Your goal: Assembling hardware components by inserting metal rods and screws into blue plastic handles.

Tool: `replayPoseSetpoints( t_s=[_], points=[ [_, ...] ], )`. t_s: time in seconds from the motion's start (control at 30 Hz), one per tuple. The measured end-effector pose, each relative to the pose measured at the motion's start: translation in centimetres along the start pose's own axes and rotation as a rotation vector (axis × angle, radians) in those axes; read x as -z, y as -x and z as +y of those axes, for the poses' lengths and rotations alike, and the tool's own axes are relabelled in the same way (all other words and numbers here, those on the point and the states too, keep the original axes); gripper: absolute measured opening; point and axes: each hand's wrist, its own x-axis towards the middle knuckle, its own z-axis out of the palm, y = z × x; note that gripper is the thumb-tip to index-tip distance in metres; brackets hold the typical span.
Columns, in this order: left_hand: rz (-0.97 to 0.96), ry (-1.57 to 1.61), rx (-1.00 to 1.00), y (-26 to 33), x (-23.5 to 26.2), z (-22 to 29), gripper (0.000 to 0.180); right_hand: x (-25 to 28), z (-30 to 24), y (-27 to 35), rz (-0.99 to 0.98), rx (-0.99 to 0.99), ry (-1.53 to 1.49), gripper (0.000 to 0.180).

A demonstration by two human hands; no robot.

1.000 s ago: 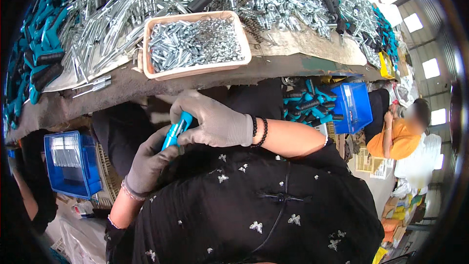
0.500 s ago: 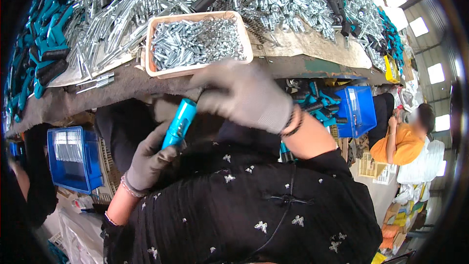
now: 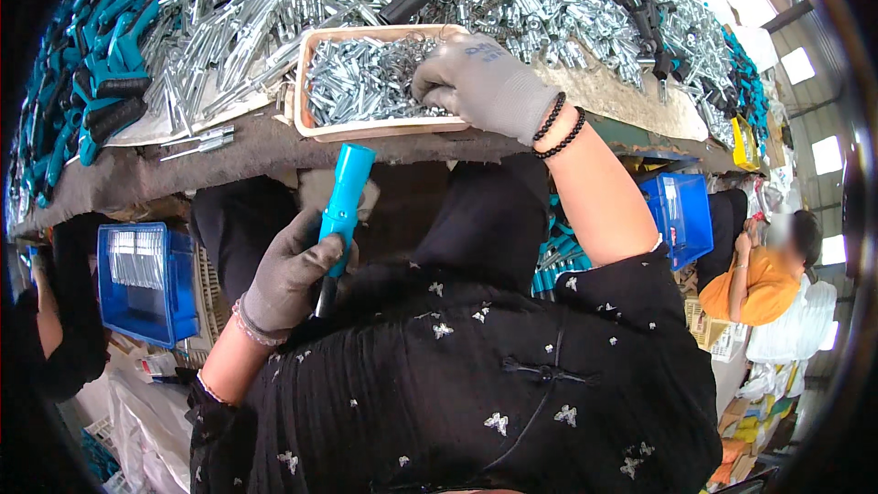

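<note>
My left hand (image 3: 294, 276), in a grey glove, is closed round a teal tube-shaped handle (image 3: 347, 192). The handle stands tilted, its wider end up, and a dark piece sticks out below my fingers. Over the right side of a cream tray (image 3: 384, 130) is my gloved right hand (image 3: 476, 82), its fingers bent down and drawn together among small metal parts. Whatever those fingertips grip is hidden. Short silver pins (image 3: 352, 82) fill the left part of the tray, with smaller springs or rings toward the right.
Heaps of silver rods (image 3: 265, 9) and metal fittings (image 3: 540, 14) cover the bench behind the tray. Teal handles (image 3: 119, 46) are piled at the left. Blue crates (image 3: 174, 297) stand below, left and right. A person in an orange top (image 3: 754, 279) sits at the right.
My right hand has moved from near the handle's top up and right into the tray, its fingers now bent down. The left hand still grips the handle, now more upright.
</note>
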Motion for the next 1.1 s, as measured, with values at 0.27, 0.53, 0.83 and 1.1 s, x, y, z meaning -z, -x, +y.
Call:
replayPoseSetpoints(
  t_s=[0.27, 0.53, 0.83, 1.1],
  points=[
    [-0.032, 0.154, -0.072, -2.1, -1.1, 1.8, 0.054, -1.0, 0.4, 2.4, 0.339, -0.127, -0.205, 0.013],
    [-0.018, 0.261, -0.151, -3.2, -2.9, 1.5, 0.063, -2.7, -9.3, 3.7, 0.515, -0.093, -0.764, 0.014],
    [0.147, -0.079, -0.37, -2.1, -2.4, -0.8, 0.063, -4.2, -12.4, 4.1, 0.392, -0.361, -1.821, 0.024],
    [-0.033, 0.042, -0.188, -1.2, -1.2, -1.1, 0.072, -2.1, -10.5, 4.2, 0.005, -0.149, -1.275, 0.034]
  ],
)
